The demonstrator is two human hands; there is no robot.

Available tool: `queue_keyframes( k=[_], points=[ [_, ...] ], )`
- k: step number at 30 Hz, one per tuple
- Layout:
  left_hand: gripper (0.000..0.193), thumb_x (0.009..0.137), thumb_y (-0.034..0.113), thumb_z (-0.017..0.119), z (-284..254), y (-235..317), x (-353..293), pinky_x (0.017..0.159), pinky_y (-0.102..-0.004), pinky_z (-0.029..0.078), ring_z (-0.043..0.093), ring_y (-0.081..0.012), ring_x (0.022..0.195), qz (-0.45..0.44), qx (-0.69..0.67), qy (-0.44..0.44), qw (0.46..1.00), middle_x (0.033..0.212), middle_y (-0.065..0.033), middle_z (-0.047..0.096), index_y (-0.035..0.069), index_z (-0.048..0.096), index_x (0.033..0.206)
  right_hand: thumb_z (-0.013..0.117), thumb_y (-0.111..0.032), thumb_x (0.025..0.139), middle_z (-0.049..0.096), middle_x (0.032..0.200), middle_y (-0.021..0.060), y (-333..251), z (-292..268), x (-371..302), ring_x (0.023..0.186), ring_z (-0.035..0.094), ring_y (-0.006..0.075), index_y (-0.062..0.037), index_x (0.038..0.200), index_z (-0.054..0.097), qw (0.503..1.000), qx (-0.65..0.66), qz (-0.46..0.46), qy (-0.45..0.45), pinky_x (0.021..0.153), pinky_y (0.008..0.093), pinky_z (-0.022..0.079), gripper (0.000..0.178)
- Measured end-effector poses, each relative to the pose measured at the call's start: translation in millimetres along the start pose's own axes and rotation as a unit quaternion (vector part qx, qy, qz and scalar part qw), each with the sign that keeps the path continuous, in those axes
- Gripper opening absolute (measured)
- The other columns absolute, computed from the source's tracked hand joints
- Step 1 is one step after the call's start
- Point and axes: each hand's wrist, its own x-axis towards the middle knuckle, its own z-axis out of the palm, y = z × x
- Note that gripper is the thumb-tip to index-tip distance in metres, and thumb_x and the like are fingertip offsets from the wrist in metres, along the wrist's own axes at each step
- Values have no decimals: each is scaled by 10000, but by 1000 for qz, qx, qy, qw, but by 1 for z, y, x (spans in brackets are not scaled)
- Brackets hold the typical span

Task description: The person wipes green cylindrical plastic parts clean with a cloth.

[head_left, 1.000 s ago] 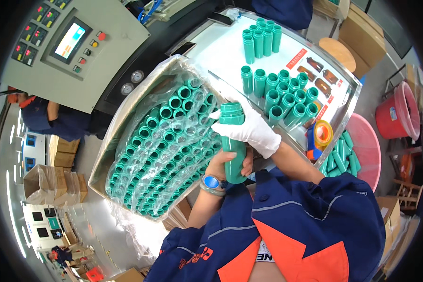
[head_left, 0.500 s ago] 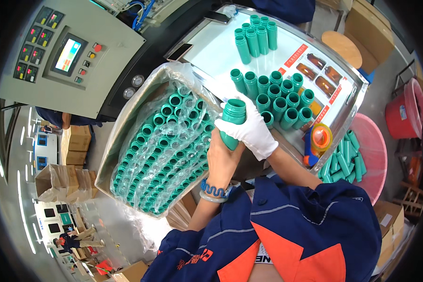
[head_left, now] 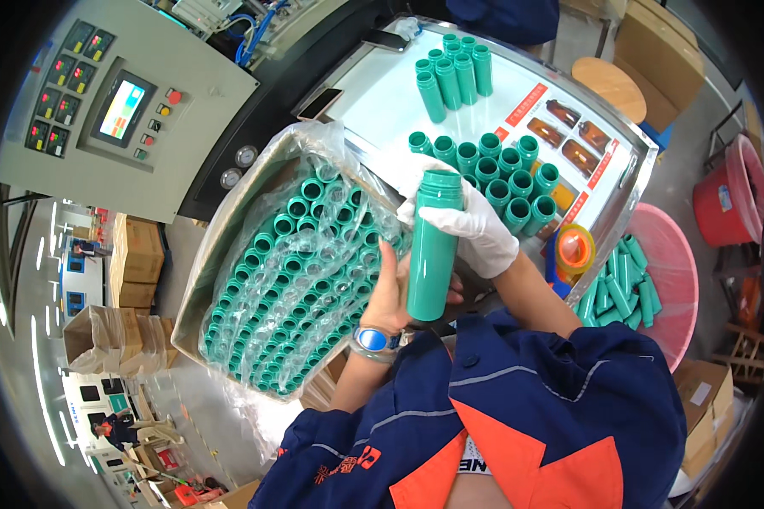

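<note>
The green bottle (head_left: 433,263) has swung to show its full length, base nearer the wearer; the gloved right hand (head_left: 475,222) grips it near the neck, the glove perhaps sparing its gloss; the left hand (head_left: 390,293) is loosely spread, thumb clear, fingers partly hidden behind the lower body, likely cradling; left of the fingers, a carton (head_left: 229,222) of bottles; beyond them, upright bottles (head_left: 509,159), probably for easy reach.

Site: factory floor. Indicators: machine control panel (head_left: 199,89) with screen (head_left: 122,107) and push buttons (head_left: 174,97) at 10 o'clock; stacked cartons (head_left: 136,263) at 9 o'clock; green bottles (head_left: 464,78) grouped on the worktable (head_left: 378,112) at 1 o'clock; loaded pink bin (head_left: 677,280) at 3 o'clock.
</note>
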Motion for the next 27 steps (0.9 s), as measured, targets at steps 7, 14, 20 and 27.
queue_keyframes(
  k=[7, 14, 20, 27],
  points=[
    [568, 852, 483, 594, 6, -8, 0, 592, -313, 503, 613, -210, 676, 18, 114, -25, 993, 915, -156, 606, 15, 477, 1152, 759, -50, 739, 621, 1050, 61, 0, -4, 3, 941, 612, 144, -56, 1223, 462, 998, -62, -1, 2, 822, 281, 493, 568],
    [457, 754, 242, 767, 20, -17, 24, 603, -348, 481, 627, -255, 718, 187, 558, 258, 766, 806, -121, 617, 10, 515, 1055, 740, -40, 762, 589, 1013, 27, 7, -15, 4, 930, 577, 101, -61, 1206, 460, 983, -119, -51, 128, 825, 260, 493, 526],
    [602, 717, 286, 790, 21, -24, 33, 776, -400, 465, 560, -395, 922, 288, 695, 289, 592, 1026, -238, 563, -10, 468, 1130, 724, -23, 775, 591, 997, 23, 4, -20, 3, 902, 574, 89, -50, 1158, 527, 970, -159, -89, 163, 814, 252, 493, 432],
    [553, 917, 444, 518, 20, -9, 27, 817, -325, 474, 582, -270, 956, 193, 433, 152, 868, 1063, -153, 577, -23, 437, 1201, 632, -334, 878, 620, 1099, 130, -11, -38, 1, 991, 626, 215, -40, 1178, 525, 989, -64, -9, 132, 851, 331, 506, 434]
  ],
)
